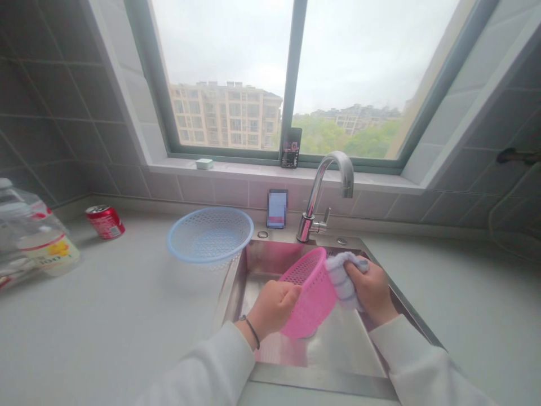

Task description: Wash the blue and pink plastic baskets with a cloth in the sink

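A pink plastic colander [313,301] is held tilted over the steel sink [342,344]. My left hand [274,307] grips its near left rim, the thumb along the edge. In my right hand [374,290] is a white cloth with bluish stripes [344,279], bunched up and pressed against the colander's right side. The fingers under the cloth are partly hidden. A light blue colander [209,234] rests on the counter at the sink's left corner.
A chrome faucet [315,197] rises behind the sink. Phone-like devices stand on the windowsill [291,149] and against the tiles [277,208]. On the left counter are a red can [105,221] and a clear plastic bottle [48,248]. A small pale box [204,164] lies on the sill.
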The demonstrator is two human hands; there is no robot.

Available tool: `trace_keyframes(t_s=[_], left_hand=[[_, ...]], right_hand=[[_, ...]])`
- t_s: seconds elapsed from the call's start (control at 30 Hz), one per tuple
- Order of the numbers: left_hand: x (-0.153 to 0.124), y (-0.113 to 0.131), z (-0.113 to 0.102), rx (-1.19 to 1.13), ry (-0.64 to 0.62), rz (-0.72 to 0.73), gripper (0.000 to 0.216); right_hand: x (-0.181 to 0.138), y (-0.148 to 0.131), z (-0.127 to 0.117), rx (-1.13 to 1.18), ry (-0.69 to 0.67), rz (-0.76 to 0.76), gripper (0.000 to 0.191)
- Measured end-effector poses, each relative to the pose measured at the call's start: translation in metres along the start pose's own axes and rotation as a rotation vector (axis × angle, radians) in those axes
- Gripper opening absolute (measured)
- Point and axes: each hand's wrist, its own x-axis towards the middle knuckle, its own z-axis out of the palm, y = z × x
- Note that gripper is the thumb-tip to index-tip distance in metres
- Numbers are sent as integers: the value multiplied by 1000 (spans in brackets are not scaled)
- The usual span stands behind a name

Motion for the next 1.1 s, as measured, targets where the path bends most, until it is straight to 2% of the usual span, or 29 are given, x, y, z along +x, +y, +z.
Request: trace_keyframes(t_s=[0.13, 0.2, 0.4, 0.47, 0.53, 0.63, 0.7, 0.77, 0.87, 0.93, 1.0, 1.1], left_hand=[[0, 0, -5, 36, 38, -15, 53], [0, -1, -5, 48, 38, -4, 55], [-1, -5, 0, 2, 17, 5, 59], [0, -5, 0, -18, 22, -4, 60], [0, -4, -1, -29, 45, -16, 63], [1, -2, -2, -31, 63, -22, 66], [1, -2, -2, -35, 64, -22, 69], [1, -3, 0, -49, 62, -26, 70], [1, -7, 3, -86, 43, -29, 71], [1, -9, 5, -103, 30, -31, 71], [2, -10, 4, -103, 36, -36, 71], [3, -9, 2, -58, 77, -52, 68]], right_hand=[[-24, -18, 10, 86, -196, -85, 37], [-26, -18, 11, 104, -234, -108, 37], [3, 6, -4, -4, 30, -5, 34], [1, 5, -5, 1, 39, -16, 34], [-10, -3, -1, 40, -50, -101, 35], [-30, -15, 8, 77, -288, -332, 35], [-34, -17, 11, 79, -342, -421, 34], [-27, -13, 8, 66, -272, -367, 33], [-9, -2, -3, -11, -75, -186, 33], [-3, 1, -7, -49, 21, -131, 34], [-9, -3, -5, -27, 1, -143, 35], [-27, -16, 7, 47, -187, -251, 35]])
